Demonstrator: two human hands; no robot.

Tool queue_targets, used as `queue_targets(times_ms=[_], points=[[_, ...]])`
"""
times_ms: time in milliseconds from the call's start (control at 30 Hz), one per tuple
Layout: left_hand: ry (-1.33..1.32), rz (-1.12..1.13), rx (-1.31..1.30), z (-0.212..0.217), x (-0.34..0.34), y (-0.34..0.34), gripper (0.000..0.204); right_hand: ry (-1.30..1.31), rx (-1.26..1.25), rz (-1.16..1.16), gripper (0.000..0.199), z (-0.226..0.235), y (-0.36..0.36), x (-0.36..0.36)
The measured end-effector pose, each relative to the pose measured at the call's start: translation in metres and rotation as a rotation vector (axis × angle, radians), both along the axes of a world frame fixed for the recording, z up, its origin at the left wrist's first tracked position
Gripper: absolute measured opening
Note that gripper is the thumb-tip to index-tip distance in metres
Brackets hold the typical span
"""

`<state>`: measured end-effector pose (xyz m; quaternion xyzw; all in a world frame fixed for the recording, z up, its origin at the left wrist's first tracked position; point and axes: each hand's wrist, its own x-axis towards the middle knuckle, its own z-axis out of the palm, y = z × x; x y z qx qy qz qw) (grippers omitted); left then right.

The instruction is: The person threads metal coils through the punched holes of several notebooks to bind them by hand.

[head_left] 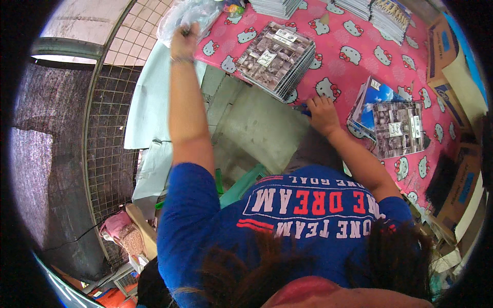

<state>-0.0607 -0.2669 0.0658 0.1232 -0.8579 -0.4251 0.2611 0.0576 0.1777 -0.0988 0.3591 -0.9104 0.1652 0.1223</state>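
My left hand (186, 43) reaches to the far left edge of the table, right against a clear plastic bag (177, 18). Its fingers are closed around something small and dark that I cannot make out. At the table's near edge, my right hand (323, 115) is closed, with a small blue object (304, 109) at its fingertips; its kind is unclear. Between the hands lies a stack of spiral notebooks (275, 59) with grey photo-print covers. To the right of my right hand, another grey notebook (398, 128) overlaps several notebooks, one with a blue sky cover (377, 102).
A pink cat-print cloth (352, 56) covers the table. More notebook stacks (277, 6) stand along its far side, others (387, 20) at the far right. Cardboard boxes (447, 72) line the right edge. A wire mesh panel (110, 118) rises on the left.
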Motion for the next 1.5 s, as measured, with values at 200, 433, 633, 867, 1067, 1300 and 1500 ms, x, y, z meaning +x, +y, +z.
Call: queue_targets(times_ms=[200,433,633,867,1067,1300,1500], points=[[-0.145,0.099,1.178,0.073,-0.068,-0.061,0.071,0.067,-0.059,-0.013,0.035,-0.009,0.002,0.0],[-0.205,0.205,0.67,0.007,-0.021,0.008,0.044,0.026,-0.046,-0.011,0.045,-0.007,0.004,0.001],[0.01,-0.402,0.119,-0.037,0.03,0.155,0.018,-0.079,-0.219,-0.036,0.046,0.001,0.005,0.001],[-0.082,-0.636,-0.517,-0.079,0.049,0.212,0.051,-0.292,-0.536,0.15,0.05,0.029,-0.024,-0.003],[-0.116,-0.669,-0.484,-0.079,0.045,0.214,0.055,-0.347,-0.53,0.13,0.046,0.028,-0.029,-0.005],[-0.093,-0.674,-0.484,-0.085,0.048,0.207,0.055,-1.44,-0.56,0.039,0.036,0.065,-0.029,-0.011],[-0.096,-0.688,-0.559,-0.078,0.047,0.215,0.059,-0.441,-0.606,0.113,0.034,0.023,-0.022,-0.011]])
